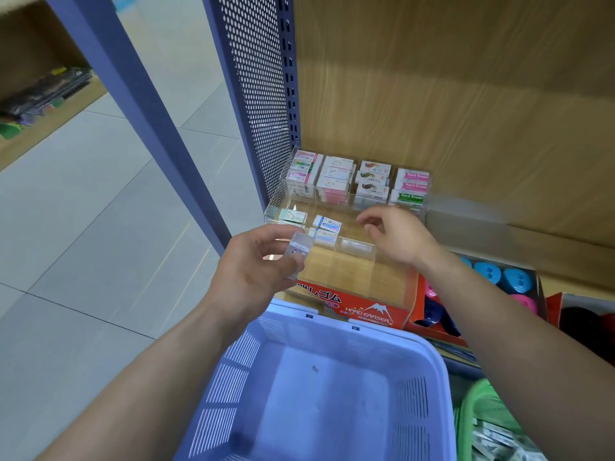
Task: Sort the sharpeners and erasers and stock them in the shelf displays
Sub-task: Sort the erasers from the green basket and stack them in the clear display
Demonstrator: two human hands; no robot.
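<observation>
The left hand (pixel 256 264) pinches a small rectangular eraser (pixel 299 252) in glossy clear wrap between thumb and curled fingers. It holds the eraser at the front left corner of the clear acrylic display tray (pixel 275 207). The right hand (pixel 397 237) hovers over the tray's middle row with its fingers loosely curled and relaxed.

The tray has transparent dividers. Its back row holds stacked erasers (pixel 336 181) in printed paper sleeves, and two blue-striped erasers (pixel 327 225) lie in the middle row.

A red cardboard box (pixel 366 309) printed HARD ERASER stands just in front of the tray. Round blue and pink sharpeners (pixel 489 272) sit in a carton to the right.

A lavender plastic basket (pixel 336 329) with slotted walls is below the hands. The shelf has a wood-grain back (pixel 432 94) and a perforated metal side panel (pixel 259 78).
</observation>
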